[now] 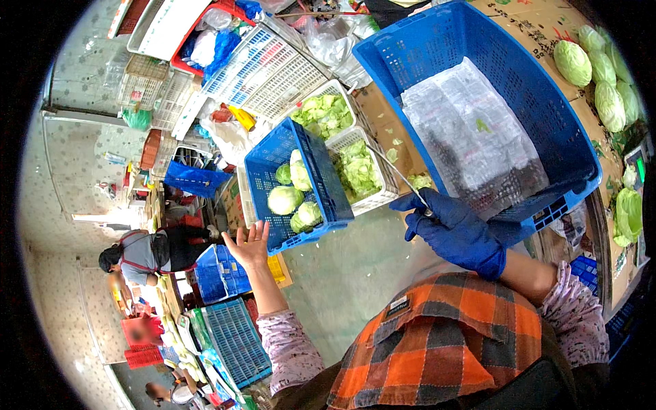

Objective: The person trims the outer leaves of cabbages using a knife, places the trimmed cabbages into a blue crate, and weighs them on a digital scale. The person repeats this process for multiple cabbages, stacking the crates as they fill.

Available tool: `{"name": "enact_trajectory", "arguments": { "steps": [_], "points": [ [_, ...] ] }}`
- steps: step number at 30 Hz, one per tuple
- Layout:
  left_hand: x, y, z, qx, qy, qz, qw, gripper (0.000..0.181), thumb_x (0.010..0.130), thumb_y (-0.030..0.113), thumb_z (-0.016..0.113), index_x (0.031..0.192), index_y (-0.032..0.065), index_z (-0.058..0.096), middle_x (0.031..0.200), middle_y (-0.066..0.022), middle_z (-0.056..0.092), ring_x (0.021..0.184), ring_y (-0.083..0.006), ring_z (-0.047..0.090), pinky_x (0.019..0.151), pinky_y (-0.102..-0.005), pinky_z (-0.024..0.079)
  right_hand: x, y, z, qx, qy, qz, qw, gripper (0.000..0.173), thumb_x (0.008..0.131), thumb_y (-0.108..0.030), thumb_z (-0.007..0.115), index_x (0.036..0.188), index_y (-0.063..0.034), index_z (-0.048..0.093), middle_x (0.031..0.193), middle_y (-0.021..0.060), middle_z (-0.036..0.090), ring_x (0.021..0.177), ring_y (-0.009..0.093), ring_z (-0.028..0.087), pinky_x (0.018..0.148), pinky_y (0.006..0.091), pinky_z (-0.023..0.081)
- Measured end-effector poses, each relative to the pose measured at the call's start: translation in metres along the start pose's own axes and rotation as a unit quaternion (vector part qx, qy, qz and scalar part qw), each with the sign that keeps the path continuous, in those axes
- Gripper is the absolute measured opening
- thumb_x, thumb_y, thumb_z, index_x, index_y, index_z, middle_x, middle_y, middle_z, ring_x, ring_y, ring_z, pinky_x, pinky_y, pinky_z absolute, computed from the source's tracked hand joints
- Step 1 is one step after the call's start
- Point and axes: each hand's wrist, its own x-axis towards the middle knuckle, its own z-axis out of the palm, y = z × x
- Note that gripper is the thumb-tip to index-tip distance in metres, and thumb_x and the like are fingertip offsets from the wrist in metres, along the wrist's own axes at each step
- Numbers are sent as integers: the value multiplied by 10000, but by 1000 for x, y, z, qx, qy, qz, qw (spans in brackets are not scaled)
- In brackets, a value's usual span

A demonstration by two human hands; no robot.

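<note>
My right hand point(456, 233), in a blue glove, grips a slim knife point(397, 173) whose narrow blade points up and left. Its fingers lie close to the near wall of a large blue plastic crate point(556, 110), lined with a crumpled, wet-looking plastic sheet point(461, 123) bearing a scrap of leaf. Bare and empty, my left hand point(249, 247) is spread beside a smaller blue crate point(328, 179). Several cabbages point(285, 200) lie in that crate. Between the two crates, a white basket point(376, 206) holds loose cabbage leaves point(359, 169).
Another white basket point(349, 100) with leaves stands behind. Whole cabbages point(572, 63) lie on the cardboard-covered table point(517, 28) at right, near trimmed leaves point(628, 215). A person point(146, 256) bends at a table on the left. Stacked white crates point(266, 66) stand at the back.
</note>
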Motion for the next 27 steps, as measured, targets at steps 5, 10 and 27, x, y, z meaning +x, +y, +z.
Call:
{"name": "enact_trajectory", "arguments": {
  "steps": [5,10,27],
  "points": [
    [-22,-56,-11,73,-81,-139,984,338,857,312,641,1062,61,544,1073,-166,565,961,-309,558,841,-469,498,8,1,7,-28,-11,-2,1000,214,920,-112,541,1122,-49,566,761,76,625,691,142,643,621,285,499],
    [-89,-120,12,220,-147,-243,933,323,917,301,590,1144,79,537,1042,-104,607,930,-256,598,799,-390,502,8,-4,3,-64,-3,41,997,205,920,-149,544,1107,-72,579,777,90,643,674,162,639,639,314,498],
    [-252,-229,279,340,-693,-4,636,250,930,66,553,1173,10,530,1072,-90,622,916,-167,613,798,-294,499,-125,-20,-124,-96,377,-58,919,265,869,-77,580,1132,-62,615,951,140,652,854,216,646,753,322,501]
  ]
}}
